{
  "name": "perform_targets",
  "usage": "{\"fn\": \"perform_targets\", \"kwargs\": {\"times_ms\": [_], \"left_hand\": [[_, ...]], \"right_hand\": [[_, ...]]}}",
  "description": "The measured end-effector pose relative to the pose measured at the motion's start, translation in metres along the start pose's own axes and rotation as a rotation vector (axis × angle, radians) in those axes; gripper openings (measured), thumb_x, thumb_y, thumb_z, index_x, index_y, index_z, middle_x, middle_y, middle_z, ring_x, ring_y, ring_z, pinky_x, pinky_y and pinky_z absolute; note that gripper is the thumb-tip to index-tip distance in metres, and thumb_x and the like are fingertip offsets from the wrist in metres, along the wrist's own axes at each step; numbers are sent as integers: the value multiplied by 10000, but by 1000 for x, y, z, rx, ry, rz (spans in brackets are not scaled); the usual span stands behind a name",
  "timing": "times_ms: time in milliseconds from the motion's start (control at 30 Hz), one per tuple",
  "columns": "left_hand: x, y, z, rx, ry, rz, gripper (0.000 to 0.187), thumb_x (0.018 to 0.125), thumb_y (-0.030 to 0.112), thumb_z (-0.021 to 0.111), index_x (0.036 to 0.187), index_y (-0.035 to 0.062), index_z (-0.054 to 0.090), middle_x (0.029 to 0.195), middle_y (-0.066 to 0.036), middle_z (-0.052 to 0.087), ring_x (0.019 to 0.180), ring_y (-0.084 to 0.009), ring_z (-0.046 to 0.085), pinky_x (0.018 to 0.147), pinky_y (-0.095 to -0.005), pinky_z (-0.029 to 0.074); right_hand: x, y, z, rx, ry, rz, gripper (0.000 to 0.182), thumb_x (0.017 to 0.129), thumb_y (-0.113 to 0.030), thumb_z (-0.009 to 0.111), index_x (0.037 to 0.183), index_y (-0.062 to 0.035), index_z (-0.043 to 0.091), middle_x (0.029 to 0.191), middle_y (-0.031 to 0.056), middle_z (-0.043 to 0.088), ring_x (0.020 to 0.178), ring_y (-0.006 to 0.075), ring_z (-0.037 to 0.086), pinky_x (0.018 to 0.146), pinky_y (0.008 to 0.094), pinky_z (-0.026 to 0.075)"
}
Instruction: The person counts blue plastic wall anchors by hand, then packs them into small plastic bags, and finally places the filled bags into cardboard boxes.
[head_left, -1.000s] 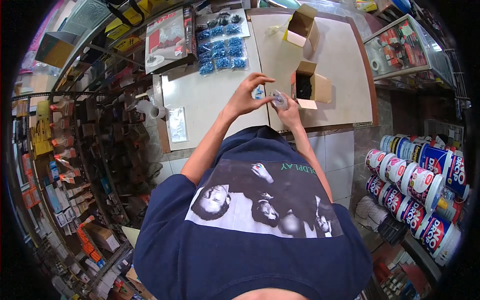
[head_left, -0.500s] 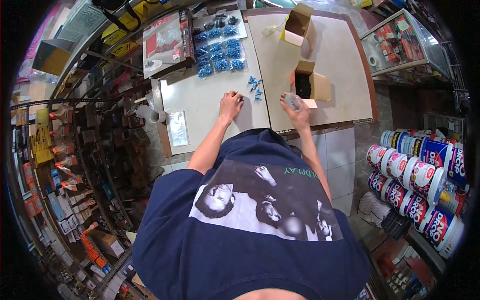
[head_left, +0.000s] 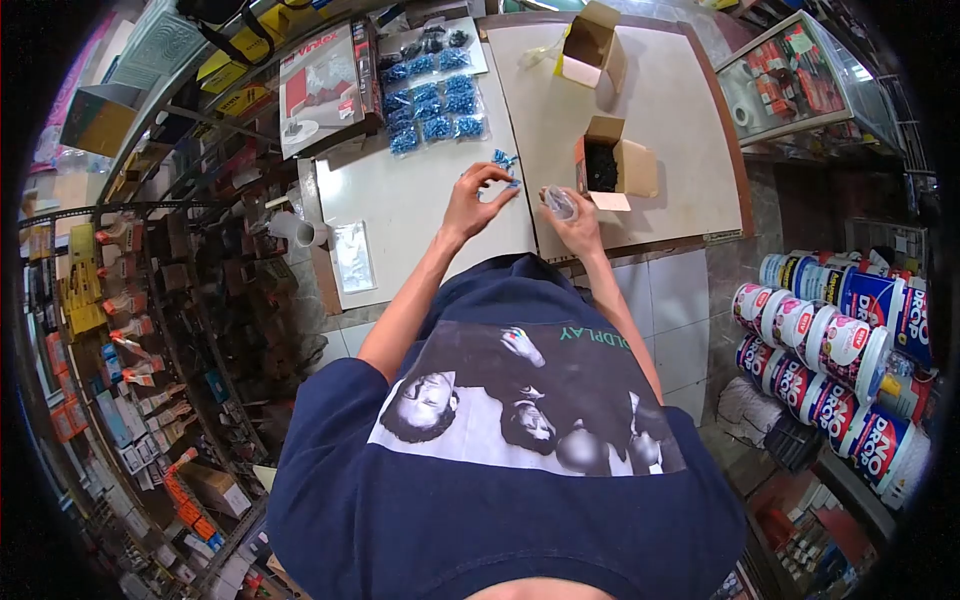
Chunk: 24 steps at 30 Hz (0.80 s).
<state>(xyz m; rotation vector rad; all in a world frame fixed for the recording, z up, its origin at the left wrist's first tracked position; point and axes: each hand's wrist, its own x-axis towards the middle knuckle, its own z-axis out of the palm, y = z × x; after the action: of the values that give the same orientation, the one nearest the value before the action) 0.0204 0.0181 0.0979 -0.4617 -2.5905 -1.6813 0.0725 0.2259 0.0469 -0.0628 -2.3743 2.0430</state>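
Note:
My left hand is over the white tabletop, thumb and index finger closing around a small blue piece at their tips. Beyond these fingers lie a few more loose blue pieces, partly covered by the hand. In my right hand is a small clear plastic bag, gripped with its mouth turned toward my left hand. An open cardboard box with dark contents stands just beyond my right hand. Filled clear packets of blue pieces are laid in rows farther back on the left.
A second open box stands at the back of the table. Left of the packets is a large printed box. Flat clear bags lie near the front left edge. Paint buckets are stacked at right, and loaded shelves line the left.
My left hand has moved right and forward to the loose blue pieces. My right hand has brought the clear bag left, closer to it.

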Motion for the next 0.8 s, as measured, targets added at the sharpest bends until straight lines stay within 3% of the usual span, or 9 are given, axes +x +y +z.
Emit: {"fn": "perform_targets", "kwargs": {"times_ms": [167, 333, 433, 567, 633, 667, 733, 800], "left_hand": [[13, 50, 6, -97, -90, 294, 207, 724, 112, 785, 903, 73, 689, 1024, -87, 626, 932, -230, 607, 792, -347, 501], [15, 54, 7, -56, -201, 311, 260, 697, 131, 791, 923, 72, 676, 1087, -94, 590, 979, -249, 588, 816, -345, 488], [19, 35, 1, -100, -74, 184, 313, 674, 190, 830, 920, 76, 674, 1035, -86, 607, 949, -226, 595, 785, -320, 487], [14, -59, 4, 86, -64, -37, 340, 706, 228, 802, 984, 85, 668, 1063, -113, 606, 972, -265, 589, 824, -363, 496], [4, -109, 10, 437, -32, -62, 420, 717, 251, 785, 1079, 100, 634, 1143, -133, 569, 1046, -299, 560, 879, -404, 488], [2, -116, 12, 438, -30, -61, 420, 717, 251, 785, 1079, 100, 634, 1143, -133, 569, 1046, -299, 560, 879, -404, 488], [-2, -114, 13, 533, -114, -267, 486, 712, 260, 782, 1141, 118, 601, 1193, -145, 529, 1095, -320, 532, 917, -421, 475], [-6, -111, 15, 588, -140, -252, 475, 712, 261, 777, 1136, 132, 606, 1206, -149, 512, 1099, -323, 530, 911, -425, 478]], "right_hand": [[2, -8, -1, -73, -40, 18, 388, 762, -126, 759, 1100, 4, 620, 977, 91, 684, 930, 143, 630, 819, 282, 499], [6, 0, 3, 180, -27, 16, 344, 769, -111, 752, 1070, 3, 631, 946, 80, 684, 873, 120, 625, 782, 268, 506], [3, -13, -2, 23, 26, -4, 326, 777, -112, 749, 1061, 3, 636, 953, 83, 691, 880, 118, 633, 780, 259, 509], [2, -1, -5, 31, 57, -23, 320, 779, -116, 753, 1053, 6, 641, 972, 88, 696, 906, 123, 641, 803, 261, 506], [-1, -3, -7, 58, 69, -28, 335, 777, -131, 761, 1053, 12, 636, 985, 87, 698, 925, 136, 649, 824, 266, 503], [-3, -3, -9, 58, 69, -31, 335, 777, -131, 761, 1053, 12, 636, 985, 87, 698, 925, 136, 649, 824, 266, 503], [-6, 0, -12, 47, 64, 6, 350, 777, -148, 764, 1059, 10, 630, 987, 79, 698, 931, 142, 651, 835, 270, 501], [-10, 2, -13, 57, 78, 4, 353, 779, -154, 763, 1061, 9, 628, 991, 80, 697, 931, 144, 652, 834, 271, 502]]}}
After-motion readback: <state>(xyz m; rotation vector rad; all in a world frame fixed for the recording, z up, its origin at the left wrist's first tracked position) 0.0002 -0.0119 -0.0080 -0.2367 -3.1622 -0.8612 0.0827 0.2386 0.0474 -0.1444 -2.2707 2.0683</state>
